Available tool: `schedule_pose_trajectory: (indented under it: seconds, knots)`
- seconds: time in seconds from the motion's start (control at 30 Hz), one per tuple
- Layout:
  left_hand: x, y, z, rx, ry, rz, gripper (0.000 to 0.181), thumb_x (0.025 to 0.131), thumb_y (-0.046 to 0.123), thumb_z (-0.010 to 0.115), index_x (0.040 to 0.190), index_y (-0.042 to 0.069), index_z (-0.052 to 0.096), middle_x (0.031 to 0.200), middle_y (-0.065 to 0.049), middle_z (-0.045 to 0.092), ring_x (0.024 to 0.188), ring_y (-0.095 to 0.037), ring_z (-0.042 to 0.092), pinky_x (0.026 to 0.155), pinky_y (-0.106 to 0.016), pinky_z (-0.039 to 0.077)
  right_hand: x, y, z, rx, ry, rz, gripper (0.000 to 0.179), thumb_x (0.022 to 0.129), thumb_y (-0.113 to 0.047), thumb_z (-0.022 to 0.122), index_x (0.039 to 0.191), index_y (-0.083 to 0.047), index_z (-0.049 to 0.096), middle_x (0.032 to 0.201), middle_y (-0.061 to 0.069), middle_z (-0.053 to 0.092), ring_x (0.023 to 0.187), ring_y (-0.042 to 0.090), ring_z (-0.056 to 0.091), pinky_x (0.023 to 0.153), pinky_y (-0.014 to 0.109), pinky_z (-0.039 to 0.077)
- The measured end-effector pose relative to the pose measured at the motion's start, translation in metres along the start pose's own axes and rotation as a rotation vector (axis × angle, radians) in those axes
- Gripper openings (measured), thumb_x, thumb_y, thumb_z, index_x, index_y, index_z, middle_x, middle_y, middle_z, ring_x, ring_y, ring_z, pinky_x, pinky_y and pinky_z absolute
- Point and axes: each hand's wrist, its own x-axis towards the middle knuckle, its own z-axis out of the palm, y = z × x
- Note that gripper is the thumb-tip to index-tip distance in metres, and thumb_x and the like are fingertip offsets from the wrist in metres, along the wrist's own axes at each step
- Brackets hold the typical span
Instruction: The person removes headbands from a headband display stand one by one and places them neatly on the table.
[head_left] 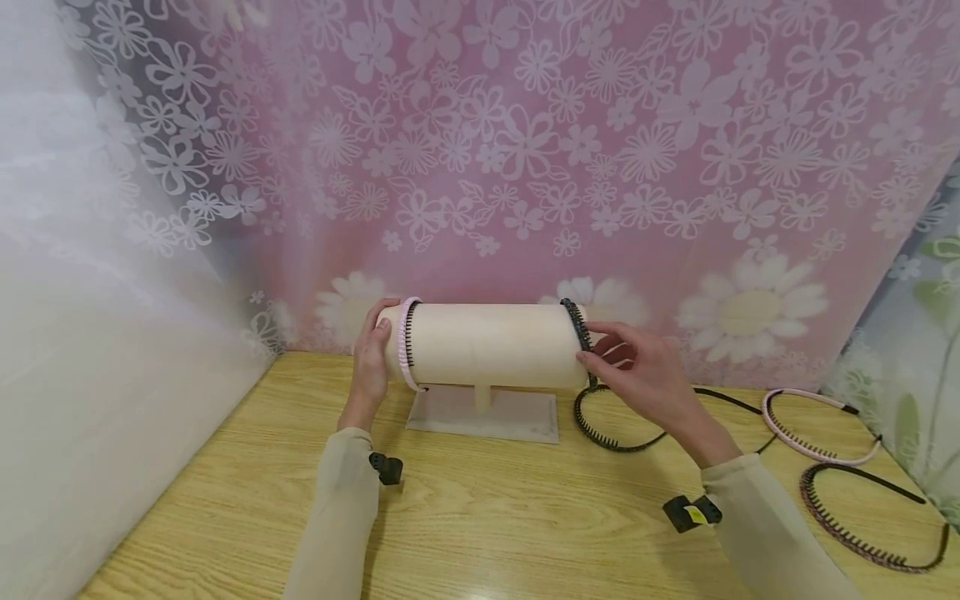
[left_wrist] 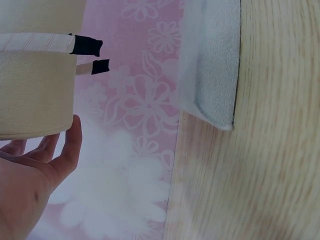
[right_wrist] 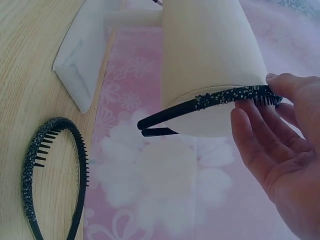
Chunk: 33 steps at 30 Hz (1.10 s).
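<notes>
A cream headband display stand [head_left: 487,343] has a horizontal padded roll on a short post and a flat base. At its left end my left hand [head_left: 370,358] holds the roll, fingers bent against the end in the left wrist view. Close to that hand, a pale pink toothed headband [head_left: 405,346] sits around the roll. My right hand [head_left: 651,379] pinches a black glittery toothed headband [right_wrist: 225,96] between thumb and fingers. This band lies at the right rim of the roll, its two plain black tips jutting past it in the right wrist view.
On the wooden table [head_left: 465,517], another black glittery headband [right_wrist: 31,170] lies right of the stand. Further right are a pink headband [head_left: 787,435] and a dark reddish one [head_left: 847,537]. A floral pink curtain [head_left: 487,167] hangs behind; a white sheet [head_left: 112,333] borders the left.
</notes>
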Motion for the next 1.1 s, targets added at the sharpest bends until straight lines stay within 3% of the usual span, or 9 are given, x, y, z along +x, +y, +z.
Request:
schedule_pose_trajectory:
  seconds: [0.23,0.43,0.8,0.93,1.1]
  knots:
    - [0.0001,-0.0009,0.0005,-0.007,0.003,0.005,0.043,0.105,0.039,0.037,0.141,0.025,0.056,0.132,0.003,0.059,0.094,-0.022,0.061,0.068,-0.031,0.053,-0.0038,0.0004,-0.0018,0.047,-0.014,0.01,0.041,0.092,-0.009,0.076,0.131,-0.006,0.067,0.09,0.01,0.074,0.075,0.021,0.074,0.065,0.022,0.058]
    - [-0.0002,0.0001,0.0013,-0.017,0.006,0.011,0.044,0.105,0.039,0.037,0.142,0.023,0.055,0.132,0.004,0.058,0.095,-0.023,0.061,0.069,-0.031,0.053,-0.0048,0.0004,-0.0023,0.077,-0.011,-0.007,0.041,0.091,-0.004,0.075,0.131,-0.005,0.068,0.093,0.012,0.074,0.08,0.015,0.074,0.067,0.018,0.057]
    - [-0.0019,0.0017,-0.0001,-0.008,-0.002,0.001,0.046,0.105,0.039,0.036,0.147,0.027,0.051,0.132,-0.006,0.057,0.094,-0.022,0.06,0.07,-0.03,0.053,-0.0063,-0.0045,-0.0052,0.118,-0.017,0.05,0.039,0.093,-0.003,0.073,0.131,-0.005,0.066,0.097,0.016,0.069,0.087,0.034,0.076,0.067,0.019,0.057]
    - [-0.0022,0.0015,0.0001,-0.023,-0.005,-0.002,0.047,0.105,0.039,0.036,0.148,0.025,0.049,0.132,-0.007,0.055,0.097,-0.022,0.058,0.073,-0.03,0.052,-0.0073,-0.0041,-0.0072,0.106,-0.021,0.072,0.039,0.093,-0.005,0.072,0.132,-0.006,0.065,0.098,0.015,0.069,0.088,0.03,0.075,0.069,0.018,0.057]
    - [-0.0016,0.002,0.001,-0.028,-0.002,-0.001,0.047,0.105,0.04,0.035,0.147,0.022,0.048,0.129,-0.003,0.055,0.095,-0.022,0.059,0.072,-0.03,0.052,-0.0096,-0.0022,-0.0101,0.071,0.003,0.075,0.039,0.093,-0.003,0.073,0.131,-0.007,0.065,0.097,0.012,0.067,0.088,0.005,0.069,0.073,0.015,0.056]
